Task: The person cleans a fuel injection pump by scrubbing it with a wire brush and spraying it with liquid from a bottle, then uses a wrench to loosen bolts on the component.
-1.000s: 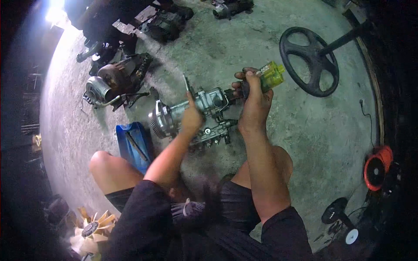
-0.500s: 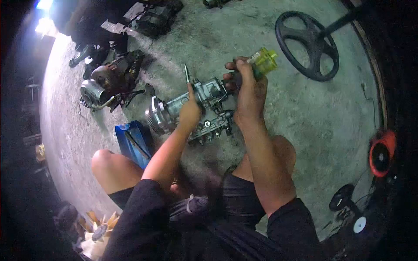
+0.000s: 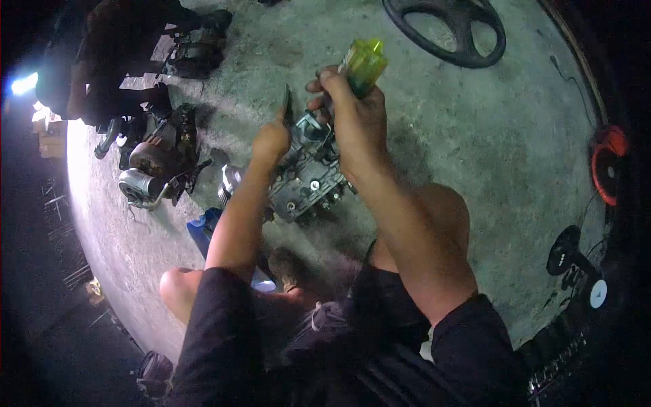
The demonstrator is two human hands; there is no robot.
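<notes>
A cast-metal injection pump with fittings along its side lies on the floor between my knees, partly covered by my arms. Over its far left side, my left hand is closed around a slim metal tool, whose tip points away from me. My right hand is raised at the pump's far right end. It grips a translucent yellow-green bottle with a short nozzle-like tip, tilted up and to the right. Some fingers of this hand curl in front of the pump's end.
A turbocharger sits on the concrete at left, near a person in dark clothing. A blue container is beside my left knee. Farther out are a steering wheel, a red round object and a black stand with a white disc.
My view has shifted. Both hands have moved away from me, the left one toward the pump's far end. The yellow-green bottle is tipped more upright.
</notes>
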